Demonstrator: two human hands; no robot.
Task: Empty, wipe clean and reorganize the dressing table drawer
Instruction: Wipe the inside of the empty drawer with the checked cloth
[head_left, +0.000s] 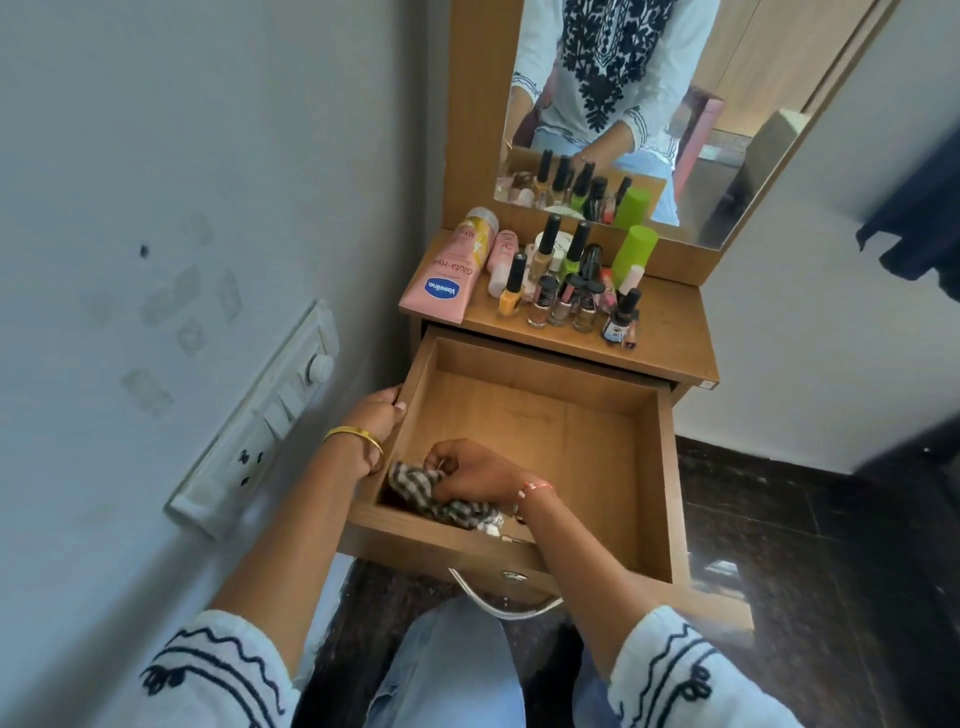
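My right hand (470, 470) grips the checked cloth (441, 499) in the open drawer's (667, 467) near-left corner; my left hand (376, 415) curls over its left wall. Nail polish bottles (563, 299) and a Vaseline tube (452, 275) crowd the counter (670, 332) behind.

Brown-and-white checked cloth (441, 496) under the right hand (470, 470); gold bangle (356, 439) on the left wrist; light brown wooden drawer (660, 467) around both.

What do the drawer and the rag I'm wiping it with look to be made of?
Drawer: seemingly laminated board with a smooth matte wood-grain finish, uniform tan colour and sharp square edges. Rag: soft woven fabric, likely cotton, checked dark and light, bunching into folds under the right hand.
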